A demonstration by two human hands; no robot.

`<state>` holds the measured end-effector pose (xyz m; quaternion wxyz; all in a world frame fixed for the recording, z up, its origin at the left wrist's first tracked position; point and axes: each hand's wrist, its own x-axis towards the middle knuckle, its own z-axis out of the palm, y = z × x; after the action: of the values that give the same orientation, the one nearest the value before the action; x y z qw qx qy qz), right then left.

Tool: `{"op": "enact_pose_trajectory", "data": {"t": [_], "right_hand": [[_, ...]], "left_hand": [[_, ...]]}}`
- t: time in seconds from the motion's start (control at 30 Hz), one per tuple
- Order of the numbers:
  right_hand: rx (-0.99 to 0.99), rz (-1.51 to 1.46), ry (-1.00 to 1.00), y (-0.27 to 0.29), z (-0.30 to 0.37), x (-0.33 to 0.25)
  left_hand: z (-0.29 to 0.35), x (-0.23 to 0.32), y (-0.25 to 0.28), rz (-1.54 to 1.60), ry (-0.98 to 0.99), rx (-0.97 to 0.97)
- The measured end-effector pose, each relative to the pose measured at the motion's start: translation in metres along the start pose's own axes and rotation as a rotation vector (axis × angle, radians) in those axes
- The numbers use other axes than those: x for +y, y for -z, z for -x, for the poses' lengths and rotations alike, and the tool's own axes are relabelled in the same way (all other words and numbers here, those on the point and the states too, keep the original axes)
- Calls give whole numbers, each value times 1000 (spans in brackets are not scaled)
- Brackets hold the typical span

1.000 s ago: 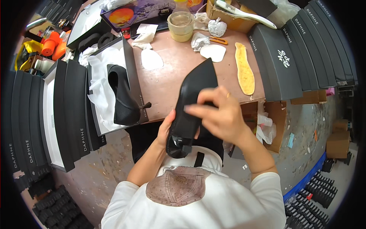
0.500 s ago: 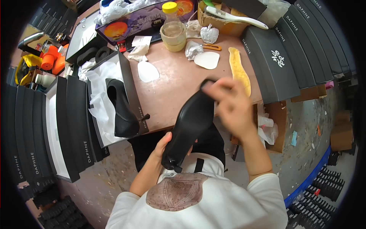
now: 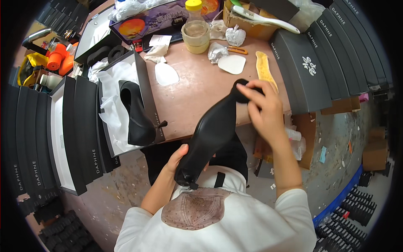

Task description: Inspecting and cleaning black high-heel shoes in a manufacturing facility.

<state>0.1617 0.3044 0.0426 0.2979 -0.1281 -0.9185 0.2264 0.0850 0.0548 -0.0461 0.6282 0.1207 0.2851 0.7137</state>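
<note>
My left hand (image 3: 178,160) grips a black shoe (image 3: 208,130) near its lower end, which has a small black bow. The shoe is held tilted over my lap, its far end toward the table. At that far end, the bent fingers of my right hand (image 3: 265,107) close on a dark rounded piece (image 3: 240,89). Whether this piece belongs to the shoe I cannot tell. A matching black shoe (image 3: 138,115) with a bow lies on white tissue paper (image 3: 110,110) in an open dark shoebox (image 3: 145,84) to the left.
On the table (image 3: 189,92) lie white oval pads (image 3: 231,64), an orange cutter (image 3: 237,50), a yellow strip (image 3: 264,67) and crumpled paper (image 3: 235,36). A yellow-capped bottle (image 3: 195,29) stands in a cup. Dark shoeboxes (image 3: 302,69) line both sides. An open carton (image 3: 310,130) sits below right.
My right hand has moved slightly up at the shoe's far end, and its fingers are less blurred. The dark rounded piece there shows more fully. My left hand keeps its grip.
</note>
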Motion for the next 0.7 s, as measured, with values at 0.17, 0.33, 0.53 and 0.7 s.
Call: {"op": "enact_pose_trajectory", "data": {"t": [0.17, 0.33, 0.53, 0.7], "right_hand": [[-172, -109, 184, -8, 5, -25], [-25, -184, 200, 2, 2, -35], [-121, 150, -13, -4, 1, 25], [49, -285, 131, 4, 4, -33]], "left_hand": [[0, 6, -11, 165, 8, -42], [-2, 5, 2, 185, -64, -79], [2, -1, 5, 197, -84, -151], [11, 4, 0, 291, -114, -109]]}}
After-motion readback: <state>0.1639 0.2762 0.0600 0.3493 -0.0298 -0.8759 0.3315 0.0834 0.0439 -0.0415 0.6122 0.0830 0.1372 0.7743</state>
